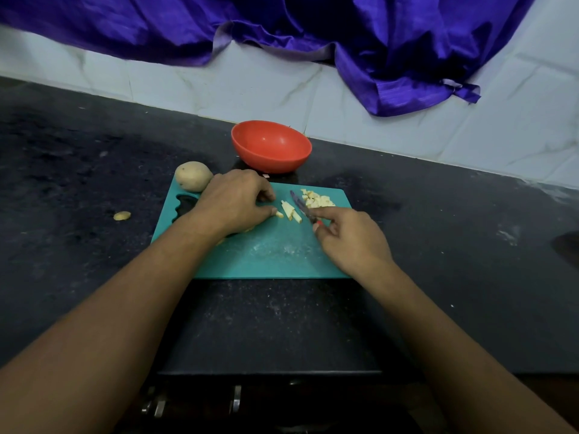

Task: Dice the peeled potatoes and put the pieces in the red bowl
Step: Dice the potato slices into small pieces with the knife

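The task is partly done. A pile of diced pieces (316,200) sits at the far right of the teal cutting board (269,255), but the red bowl (271,145) beyond the board holds nothing. 1 whole potato (193,176) waits at the board's far left corner, so more cutting and all the transfer remain.

A few potato strips (289,210) lie mid-board, side by side, their long axes running from far left to near right. The knife (299,204) lies just beside them, roughly parallel, tip pointing away.

The right hand (352,238) pinches the knife's handle. The left hand (236,203) is curled, thumb tip at the strips; I cannot tell whether it grips them
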